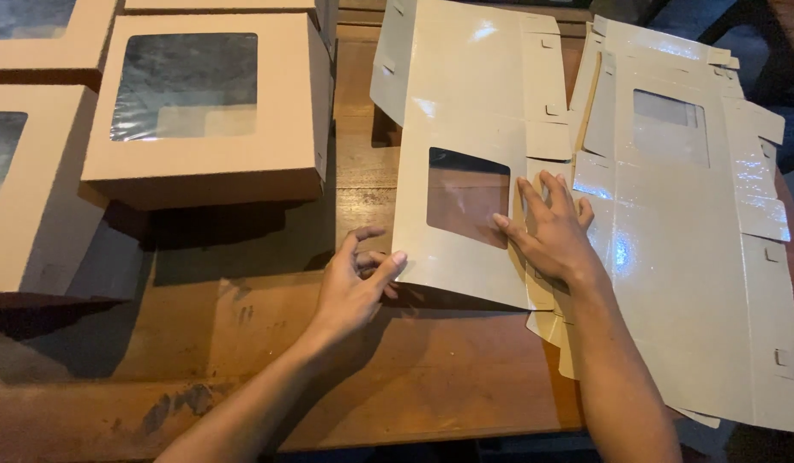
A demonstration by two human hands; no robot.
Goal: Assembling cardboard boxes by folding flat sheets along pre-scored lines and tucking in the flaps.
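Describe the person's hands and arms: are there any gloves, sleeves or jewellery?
Both are bare. The left hand and right hand wear no gloves, and no rings or watch show. Both forearms are uncovered to the picture's lower edge, with no sleeve in view.

A flat, unfolded grey box blank (465,171) with a square window lies at the centre of the bench (414,377). Just right of it lies a stack of glossy grey blanks (697,257), also windowed. At the left stand folded tan cardboard boxes, the nearest whole one (208,111) square with a clear film window in its lid.
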